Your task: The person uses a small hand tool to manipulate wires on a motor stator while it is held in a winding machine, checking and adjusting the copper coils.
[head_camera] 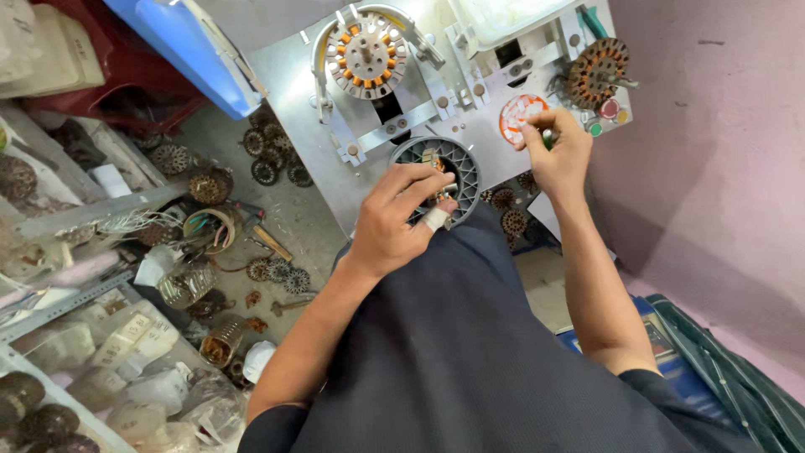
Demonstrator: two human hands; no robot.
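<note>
My left hand [392,220] curls over the grey spoked motor housing [436,178] at the near edge of the metal worktop [289,88], fingers [419,180] clenched on a small part at its hub; one fingertip is taped white. My right hand [558,151] pinches a thin green-tipped tool just beside a round orange-and-white label [518,113]. A wound stator [366,54] sits clamped beyond. Bare pink floor [713,168] lies open rightward.
</note>
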